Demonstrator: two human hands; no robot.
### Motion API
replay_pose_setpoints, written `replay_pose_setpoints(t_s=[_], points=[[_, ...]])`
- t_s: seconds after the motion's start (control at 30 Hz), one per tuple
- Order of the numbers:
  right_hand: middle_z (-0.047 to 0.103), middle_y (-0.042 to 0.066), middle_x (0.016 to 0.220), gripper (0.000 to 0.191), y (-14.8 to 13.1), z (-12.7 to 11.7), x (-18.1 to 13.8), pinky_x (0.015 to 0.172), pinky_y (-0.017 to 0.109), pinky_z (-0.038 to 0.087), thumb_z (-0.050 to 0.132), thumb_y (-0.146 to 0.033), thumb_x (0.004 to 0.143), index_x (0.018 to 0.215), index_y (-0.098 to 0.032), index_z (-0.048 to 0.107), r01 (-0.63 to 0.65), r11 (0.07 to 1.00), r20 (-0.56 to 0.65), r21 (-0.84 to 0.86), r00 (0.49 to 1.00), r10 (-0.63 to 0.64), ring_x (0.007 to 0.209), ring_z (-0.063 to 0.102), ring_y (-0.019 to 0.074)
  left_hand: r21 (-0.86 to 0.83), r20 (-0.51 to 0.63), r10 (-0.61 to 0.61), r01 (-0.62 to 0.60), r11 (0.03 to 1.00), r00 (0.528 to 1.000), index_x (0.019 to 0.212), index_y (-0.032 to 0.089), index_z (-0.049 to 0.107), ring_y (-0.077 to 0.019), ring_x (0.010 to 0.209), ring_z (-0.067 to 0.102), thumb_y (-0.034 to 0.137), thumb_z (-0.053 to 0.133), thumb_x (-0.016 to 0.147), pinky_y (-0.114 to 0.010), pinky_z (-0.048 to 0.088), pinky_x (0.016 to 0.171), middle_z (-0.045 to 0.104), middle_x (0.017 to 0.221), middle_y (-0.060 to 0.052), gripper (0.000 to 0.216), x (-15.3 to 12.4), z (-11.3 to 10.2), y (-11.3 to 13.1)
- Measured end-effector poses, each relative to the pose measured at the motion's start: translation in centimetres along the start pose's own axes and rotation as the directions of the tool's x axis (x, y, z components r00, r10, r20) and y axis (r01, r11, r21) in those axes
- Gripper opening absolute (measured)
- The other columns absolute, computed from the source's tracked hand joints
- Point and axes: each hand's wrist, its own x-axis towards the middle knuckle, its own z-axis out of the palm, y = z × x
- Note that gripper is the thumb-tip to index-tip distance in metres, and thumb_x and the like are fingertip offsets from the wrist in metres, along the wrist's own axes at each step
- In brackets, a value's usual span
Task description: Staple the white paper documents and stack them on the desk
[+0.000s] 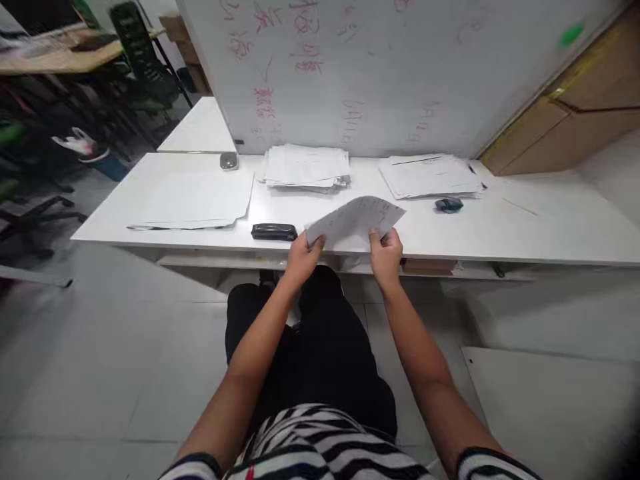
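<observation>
A bent sheet of paper (pixel 353 221) is held over the front edge of the white desk (pixel 540 230). My left hand (pixel 305 257) pinches its left end, thumb on top. At its right end my right hand (pixel 386 257) grips the paper between thumb and fingers. Just left of my left hand lies a black stapler (pixel 274 231). Behind the held paper rests a thick stack of papers (pixel 306 167). Another paper stack (pixel 433 176) lies to the right, with a small dark object (pixel 449 205) in front of it that I cannot make out.
A whiteboard (pixel 380 73) with red writing stands along the desk's back. Flat sheets (pixel 193 200) lie on the left, near a small grey object (pixel 229 161). Cardboard boxes (pixel 565 133) stand at the right. Under the desktop runs a shelf (pixel 200 259). An office chair (pixel 143 60) is at the far left.
</observation>
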Motion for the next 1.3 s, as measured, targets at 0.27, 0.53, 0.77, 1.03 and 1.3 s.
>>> replay_pose_setpoints(t_s=[0.27,0.53,0.77,1.03,1.3], points=[[0.052,-0.004,0.063,0.030,0.2,-3.2,-2.0,0.066,0.027,0.039,0.059,-0.047,0.085,0.073,-0.020,0.054,0.050,0.988,0.065,-0.149,0.997,-0.041,0.063,0.048,0.0126,0.083,-0.009,-0.018,0.018,0.996,1.000,0.094,0.021,0.065,-0.0190,0.082,0.065,0.043,0.061,0.087,-0.030,0.050,0.072,0.071,0.090,-0.003,0.024,-1.8,-2.5,0.5],[0.075,0.006,0.102,0.043,1.0,-6.6,-5.0,0.084,0.036,0.052,0.079,-0.042,0.071,0.105,-0.019,0.070,-0.358,0.885,0.228,0.298,0.927,0.299,0.089,0.068,0.0205,0.479,-0.225,0.402,-0.259,0.839,0.887,0.091,0.021,0.059,-0.0199,0.087,0.058,0.041,0.039,0.099,-0.036,0.043,0.082,0.066,0.090,-0.008,0.030,0.0,-5.8,1.2],[0.076,0.006,0.105,0.050,1.0,-6.4,-6.9,0.085,0.039,0.056,0.085,-0.037,0.063,0.107,-0.020,0.070,-0.585,0.741,0.346,0.330,0.805,0.482,0.092,0.071,0.0234,0.753,0.170,0.299,-0.319,0.575,0.939,0.074,0.021,0.059,-0.0251,0.078,0.057,0.054,0.025,0.099,-0.039,0.033,0.070,0.065,0.075,-0.011,0.053,6.1,-7.5,-3.6],[0.075,0.006,0.110,0.049,0.2,-5.0,-7.6,0.087,0.041,0.057,0.084,-0.037,0.067,0.111,-0.022,0.068,-0.605,0.726,0.364,0.327,0.789,0.495,0.098,0.071,0.0253,0.732,-0.009,0.300,-0.198,0.652,0.954,0.062,0.022,0.048,-0.0209,0.064,0.047,0.059,0.008,0.098,-0.036,0.021,0.061,0.053,0.062,-0.008,0.065,6.6,-6.7,-4.7],[0.074,0.006,0.114,0.046,0.0,-2.9,-7.0,0.093,0.043,0.055,0.082,-0.037,0.071,0.112,-0.022,0.068,-0.584,0.755,0.453,0.298,0.782,0.427,0.103,0.070,0.0257,0.693,-0.058,0.283,-0.165,0.702,0.957,0.062,0.022,0.046,-0.0199,0.065,0.048,0.062,0.007,0.098,-0.036,0.024,0.061,0.051,0.061,-0.007,0.067,6.6,-6.8,-4.6]])
